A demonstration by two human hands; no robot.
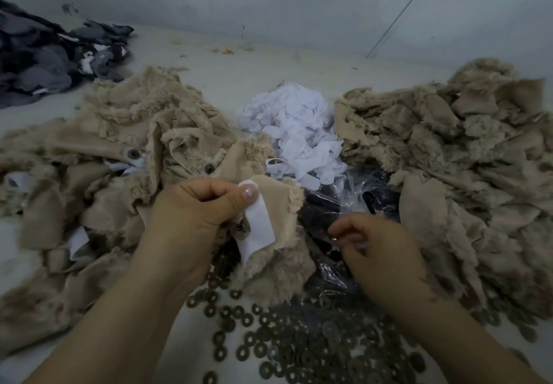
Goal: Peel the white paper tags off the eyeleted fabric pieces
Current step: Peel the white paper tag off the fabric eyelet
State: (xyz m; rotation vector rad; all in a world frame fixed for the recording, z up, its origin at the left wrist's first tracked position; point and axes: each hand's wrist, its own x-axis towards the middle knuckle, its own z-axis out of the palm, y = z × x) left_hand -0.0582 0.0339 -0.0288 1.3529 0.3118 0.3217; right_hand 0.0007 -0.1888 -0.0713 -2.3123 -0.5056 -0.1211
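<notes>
My left hand (197, 207) grips a beige furry fabric piece (278, 252) at its top edge, thumb pressing on a white paper tag (258, 228) stuck down its smooth side. A dark eyelet (241, 228) shows beside the tag. My right hand (380, 249) hovers to the right over a clear plastic bag (353, 195), fingers curled with the tips pinched together; it is blurred, and whether it holds anything I cannot tell. A pile of peeled white tags (296, 132) lies behind.
Heaps of beige fabric pieces lie at left (98, 150) and right (466, 159). Several dark metal washers (299, 338) are scattered on the white table in front. A dark grey fabric pile (51, 54) sits far left near the wall.
</notes>
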